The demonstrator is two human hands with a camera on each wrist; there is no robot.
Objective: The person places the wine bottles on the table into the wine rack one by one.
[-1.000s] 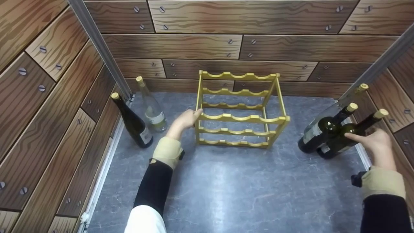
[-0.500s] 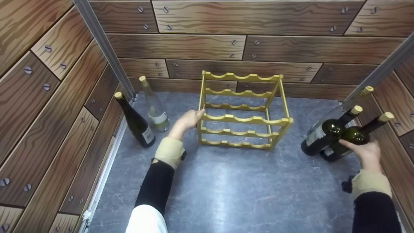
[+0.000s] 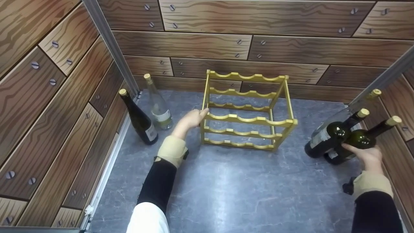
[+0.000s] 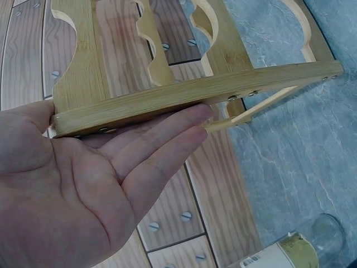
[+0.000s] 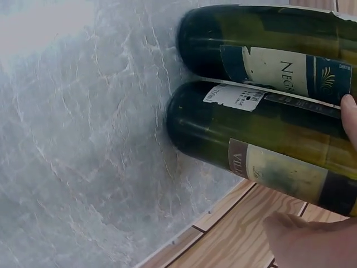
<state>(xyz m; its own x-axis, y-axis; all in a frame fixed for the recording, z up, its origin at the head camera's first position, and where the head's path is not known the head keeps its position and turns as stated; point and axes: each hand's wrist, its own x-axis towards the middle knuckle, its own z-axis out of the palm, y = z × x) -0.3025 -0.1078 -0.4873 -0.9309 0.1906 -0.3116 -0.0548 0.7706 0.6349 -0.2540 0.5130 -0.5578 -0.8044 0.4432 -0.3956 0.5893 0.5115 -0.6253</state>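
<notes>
A yellow wooden wine rack with scalloped rails stands on the grey floor. My left hand holds its near left corner, the thumb over the top and the fingers stretched along the underside of the side bar in the left wrist view. At the right, my right hand is spread around the nearest green wine bottle. In the right wrist view the thumb is at the bottle's upper side, while the fingers sit apart below it. A second green wine bottle stands close alongside.
Behind the two green bottles is a clear corked bottle. On the left stand a dark corked bottle and a clear labelled bottle. Wood-patterned walls enclose the floor at the back and both sides.
My right hand has moved left and down, closer around the nearest green bottle. The left hand keeps its hold on the rack. The whole view has shifted slightly.
</notes>
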